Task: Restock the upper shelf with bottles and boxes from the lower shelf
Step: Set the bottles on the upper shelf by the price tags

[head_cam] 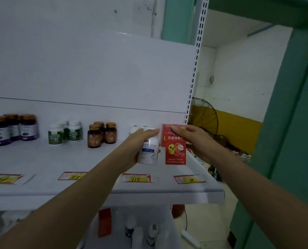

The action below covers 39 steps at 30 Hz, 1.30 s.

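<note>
My left hand (137, 146) is shut on a white bottle (149, 153) with a blue label, held upright just above the upper shelf (59, 159) at its right part. My right hand (194, 139) grips a red box (175, 151) with a yellow chick picture by its top edge, right beside the bottle. Another red box (164, 133) stands behind it, and white bottles (134, 129) stand at the back. On the lower shelf, a red box (104, 222) and several small white bottles (152, 232) show beneath the upper shelf's edge.
On the upper shelf stand purple-label bottles (13, 129), green-label white bottles (66, 132) and brown bottles (102, 134). Price tags (137, 178) line the front edge. A slotted upright (194, 69) ends the shelf on the right; behind it are a black fan (203, 117) and a green wall (289, 141).
</note>
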### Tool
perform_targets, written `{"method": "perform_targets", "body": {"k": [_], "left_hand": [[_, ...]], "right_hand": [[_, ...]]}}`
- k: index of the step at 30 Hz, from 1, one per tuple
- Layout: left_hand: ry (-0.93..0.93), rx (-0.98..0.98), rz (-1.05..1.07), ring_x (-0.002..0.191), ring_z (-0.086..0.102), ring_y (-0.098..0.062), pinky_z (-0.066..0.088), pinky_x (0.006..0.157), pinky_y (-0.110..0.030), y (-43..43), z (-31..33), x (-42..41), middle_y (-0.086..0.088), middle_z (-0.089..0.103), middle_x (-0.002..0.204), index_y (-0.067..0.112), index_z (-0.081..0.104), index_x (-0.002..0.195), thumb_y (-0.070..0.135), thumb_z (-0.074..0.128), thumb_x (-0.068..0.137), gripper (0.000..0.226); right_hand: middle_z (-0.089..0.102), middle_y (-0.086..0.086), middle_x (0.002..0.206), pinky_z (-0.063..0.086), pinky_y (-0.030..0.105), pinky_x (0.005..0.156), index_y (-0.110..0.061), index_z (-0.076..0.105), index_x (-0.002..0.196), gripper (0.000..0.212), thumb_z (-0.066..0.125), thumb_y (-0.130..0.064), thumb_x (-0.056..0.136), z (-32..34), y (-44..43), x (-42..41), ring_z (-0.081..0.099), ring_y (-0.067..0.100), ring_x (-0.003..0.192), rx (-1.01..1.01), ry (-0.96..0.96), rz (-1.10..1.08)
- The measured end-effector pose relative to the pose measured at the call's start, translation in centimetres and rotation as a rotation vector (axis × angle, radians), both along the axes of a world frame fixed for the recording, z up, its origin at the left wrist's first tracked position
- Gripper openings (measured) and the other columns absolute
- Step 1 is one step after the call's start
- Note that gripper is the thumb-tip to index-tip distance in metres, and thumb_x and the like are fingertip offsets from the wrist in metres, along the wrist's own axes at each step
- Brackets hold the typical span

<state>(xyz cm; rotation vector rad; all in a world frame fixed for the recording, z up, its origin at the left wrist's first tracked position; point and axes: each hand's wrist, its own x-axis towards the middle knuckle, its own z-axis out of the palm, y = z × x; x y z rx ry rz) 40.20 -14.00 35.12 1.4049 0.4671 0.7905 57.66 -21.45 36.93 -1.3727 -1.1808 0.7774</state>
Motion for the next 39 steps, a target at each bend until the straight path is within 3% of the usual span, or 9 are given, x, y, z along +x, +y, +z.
{"method": "perform_targets", "body": {"k": [7,10,12,18,24,28,32,34,39], "left_hand": [[0.022,0.033,0.005,0.066,0.063,-0.017,0.052,0.067,-0.030,6.0,-0.2,4.4,-0.002,0.067,0.071,0.017,0.055,0.082,0.034,0.058,0.090,0.019],[0.024,0.024,-0.002,0.069,0.064,-0.019,0.052,0.065,-0.029,8.0,-0.3,5.9,-0.004,0.066,0.075,0.017,0.053,0.083,0.034,0.059,0.089,0.019],[0.037,0.032,-0.006,0.066,0.064,-0.017,0.053,0.062,-0.028,9.2,-0.4,6.6,-0.004,0.066,0.075,0.017,0.053,0.083,0.034,0.059,0.088,0.019],[0.047,-0.015,0.039,0.066,0.064,-0.017,0.054,0.061,-0.026,11.6,-1.1,7.7,-0.006,0.065,0.079,0.016,0.052,0.090,0.034,0.061,0.087,0.021],[0.029,-0.043,0.056,0.060,0.062,-0.016,0.053,0.059,-0.026,12.3,-1.3,8.4,-0.004,0.065,0.072,0.013,0.049,0.101,0.032,0.060,0.087,0.026],[0.027,-0.057,0.061,0.057,0.063,-0.013,0.053,0.054,-0.022,11.9,-1.5,8.8,-0.002,0.066,0.067,0.013,0.049,0.101,0.031,0.060,0.088,0.025],[0.008,-0.078,0.083,0.055,0.064,-0.013,0.053,0.053,-0.022,11.8,-1.8,8.9,-0.001,0.067,0.065,0.012,0.049,0.101,0.030,0.061,0.088,0.025],[-0.011,-0.091,0.085,0.055,0.064,-0.013,0.053,0.054,-0.022,11.8,-1.9,8.9,-0.002,0.067,0.064,0.013,0.050,0.095,0.029,0.060,0.088,0.020],[-0.020,-0.077,0.086,0.061,0.064,-0.015,0.053,0.054,-0.023,11.8,-2.4,8.6,-0.004,0.067,0.069,0.013,0.049,0.097,0.029,0.061,0.088,0.021]], "right_hand": [[0.069,0.013,0.110,0.054,0.044,0.092,-0.015,0.059,0.112,0.038,0.074,-0.022,0.078,-1.9,6.0,5.7,0.068,0.030,0.100,-0.011,0.017,-0.046],[0.070,0.007,0.100,0.059,0.028,0.070,-0.014,0.059,0.115,0.039,0.073,-0.015,0.079,-2.4,8.1,7.6,0.070,0.022,0.087,-0.006,0.011,-0.061],[0.068,0.001,0.095,0.054,0.020,0.060,-0.016,0.057,0.115,0.040,0.073,-0.015,0.079,-2.8,9.5,8.7,0.068,0.015,0.081,0.006,-0.010,-0.077],[0.064,0.007,0.112,0.055,0.038,0.086,-0.013,0.054,0.123,0.056,0.079,-0.020,0.074,-4.6,13.2,11.1,0.066,0.023,0.098,-0.035,-0.020,-0.098],[0.067,-0.003,0.088,0.058,0.020,0.064,-0.014,0.057,0.106,0.034,0.075,-0.013,0.077,-4.5,14.1,11.8,0.067,0.010,0.075,-0.004,-0.080,-0.026],[0.063,-0.002,0.089,0.056,0.025,0.070,-0.020,0.059,0.090,0.025,0.078,-0.011,0.075,-4.6,14.5,11.9,0.063,0.010,0.076,0.047,-0.117,-0.064],[0.059,-0.007,0.082,0.052,0.009,0.054,-0.018,0.056,0.089,0.027,0.078,-0.010,0.075,-4.7,14.9,12.3,0.058,0.003,0.070,0.085,-0.171,-0.085],[0.059,-0.009,0.079,0.051,0.009,0.054,-0.019,0.056,0.085,0.026,0.078,-0.011,0.074,-4.6,15.0,12.4,0.058,0.002,0.068,0.089,-0.219,-0.073],[0.052,-0.008,0.081,0.046,0.017,0.060,-0.019,0.042,0.108,0.058,0.083,-0.009,0.067,-4.8,15.5,13.0,0.056,0.004,0.074,0.061,-0.341,-0.063]]}}
